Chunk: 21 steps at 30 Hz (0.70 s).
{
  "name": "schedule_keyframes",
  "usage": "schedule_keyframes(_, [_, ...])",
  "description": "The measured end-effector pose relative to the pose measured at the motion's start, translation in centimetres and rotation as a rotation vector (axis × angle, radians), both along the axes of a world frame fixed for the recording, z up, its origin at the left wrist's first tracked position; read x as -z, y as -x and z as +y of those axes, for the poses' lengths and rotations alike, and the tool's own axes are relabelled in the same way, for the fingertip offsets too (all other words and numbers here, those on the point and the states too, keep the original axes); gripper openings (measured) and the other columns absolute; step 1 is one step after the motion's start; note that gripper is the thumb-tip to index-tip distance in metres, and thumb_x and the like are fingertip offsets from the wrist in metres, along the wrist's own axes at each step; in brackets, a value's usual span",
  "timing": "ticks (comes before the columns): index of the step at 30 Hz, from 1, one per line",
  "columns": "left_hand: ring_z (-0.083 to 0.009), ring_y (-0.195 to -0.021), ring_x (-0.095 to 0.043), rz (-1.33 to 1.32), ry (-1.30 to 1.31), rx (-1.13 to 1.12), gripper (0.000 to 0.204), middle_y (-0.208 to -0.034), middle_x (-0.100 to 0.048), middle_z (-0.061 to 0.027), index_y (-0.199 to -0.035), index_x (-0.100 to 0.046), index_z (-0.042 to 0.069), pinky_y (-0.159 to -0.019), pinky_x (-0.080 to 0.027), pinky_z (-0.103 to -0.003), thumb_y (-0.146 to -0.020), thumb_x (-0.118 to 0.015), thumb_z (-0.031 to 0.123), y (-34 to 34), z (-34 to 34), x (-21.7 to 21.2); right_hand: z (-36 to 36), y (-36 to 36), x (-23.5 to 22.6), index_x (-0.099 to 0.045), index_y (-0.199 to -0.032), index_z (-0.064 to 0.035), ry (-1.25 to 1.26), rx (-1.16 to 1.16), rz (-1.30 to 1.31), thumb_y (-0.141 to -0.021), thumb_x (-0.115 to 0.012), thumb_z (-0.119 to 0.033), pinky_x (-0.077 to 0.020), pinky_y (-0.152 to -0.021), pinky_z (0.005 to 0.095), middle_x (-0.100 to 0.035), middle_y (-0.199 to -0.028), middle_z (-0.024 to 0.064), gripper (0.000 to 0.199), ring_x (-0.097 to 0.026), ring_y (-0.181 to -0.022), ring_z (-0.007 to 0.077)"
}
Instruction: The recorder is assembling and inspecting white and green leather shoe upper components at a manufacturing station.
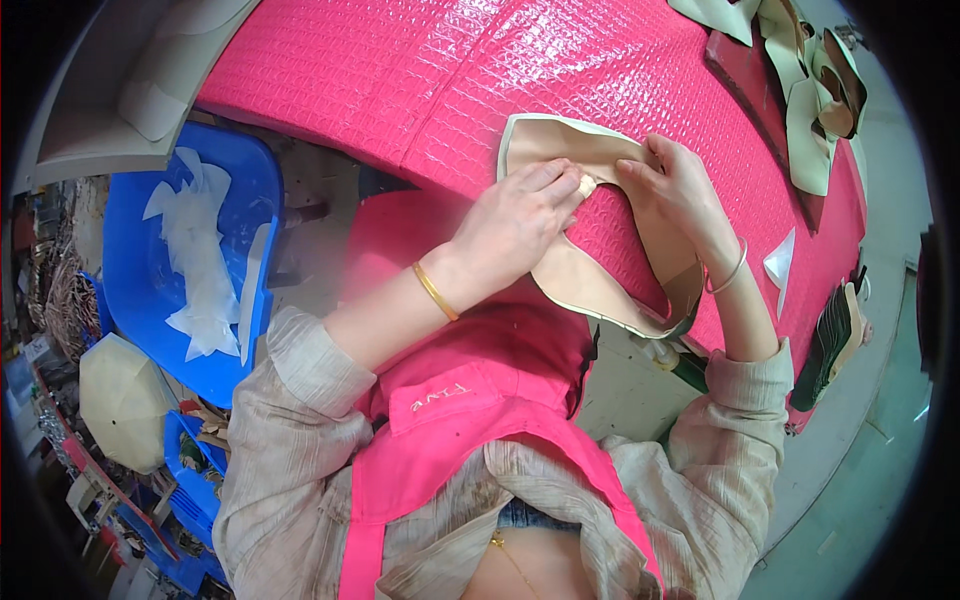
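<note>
In front of me a beige leather piece point(578, 273) with a pale edge, shaped like a shoe upper, curves into a loop over the pink table. My left hand point(522, 218) is closed at the loop's inner edge, its thumb mostly hidden. A small cream-coloured bit point(587, 185), too small to name, shows at those fingertips. On the loop's far right side, my right hand point(683, 190) pinches the same leather between thumb and bent fingers. The lower end of the loop hangs near the table's front edge.
A pink textured cover point(450, 90) lies over the table. More pale green leather pieces point(805, 120) rest at the far right, by a small white scrap point(779, 262) and a dark stack point(835, 335). A blue chair point(135, 260) holding translucent sheets point(197, 260) stands left.
</note>
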State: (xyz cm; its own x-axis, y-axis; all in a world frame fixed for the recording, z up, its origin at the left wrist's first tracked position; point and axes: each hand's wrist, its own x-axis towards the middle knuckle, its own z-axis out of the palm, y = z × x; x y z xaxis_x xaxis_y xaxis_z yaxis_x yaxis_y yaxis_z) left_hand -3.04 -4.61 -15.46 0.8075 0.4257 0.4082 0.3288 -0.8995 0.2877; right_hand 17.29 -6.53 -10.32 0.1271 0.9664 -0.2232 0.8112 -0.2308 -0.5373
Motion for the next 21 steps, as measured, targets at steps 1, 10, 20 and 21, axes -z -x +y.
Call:
schedule_keyframes(1, [-0.0225,-0.104,-0.049,-0.009,0.011,-0.020,0.039,-0.105,-0.052,-0.0085,-0.111,-0.050,0.003,-0.092,-0.038,-0.032,-0.074,-0.055,0.015,-0.1,0.0,0.0,-0.2,0.0,0.1,-0.052,-0.077,0.0046,0.023,0.047,0.030,-0.074,-0.064,-0.019,-0.0402,-0.050,0.0342,-0.050,-0.059,0.0172,0.027,-0.051,-0.053,0.0173])
schedule_keyframes(10, [-0.0204,-0.096,-0.049,0.026,-0.084,-0.044,0.038,-0.096,-0.051,-0.0072,-0.106,-0.052,-0.002,-0.086,-0.039,-0.032,-0.071,-0.049,0.011,-2.1,-0.6,-0.5,-1.2,-0.2,0.5,-0.049,-0.071,0.0023,-0.050,0.085,-0.119,-0.073,-0.067,-0.018,-0.0367,-0.048,0.0324,-0.045,-0.056,0.0153,0.027,-0.045,-0.050,0.0174])
schedule_keyframes(20, [-0.0190,-0.091,-0.049,-0.133,-0.029,-0.016,0.029,-0.093,-0.051,-0.0060,-0.096,-0.057,0.000,-0.085,-0.040,-0.029,-0.071,-0.053,0.015,-4.0,-0.6,0.8,-2.3,-1.3,0.0,-0.051,-0.091,0.0017,-0.047,0.030,-0.131,-0.071,-0.066,-0.015,-0.0428,-0.058,0.0365,-0.054,-0.071,0.0222,0.030,-0.057,-0.066,0.0336])
schedule_keyframes(21, [-0.0192,-0.091,-0.049,-0.125,0.006,-0.018,0.029,-0.092,-0.051,-0.0061,-0.096,-0.057,0.000,-0.086,-0.040,-0.030,-0.071,-0.053,0.014,-4.0,-0.7,0.6,-2.3,-1.1,-0.4,-0.051,-0.091,0.0017,-0.044,0.035,-0.132,-0.071,-0.066,-0.015,-0.0428,-0.058,0.0365,-0.054,-0.071,0.0222,0.030,-0.057,-0.066,0.0336])
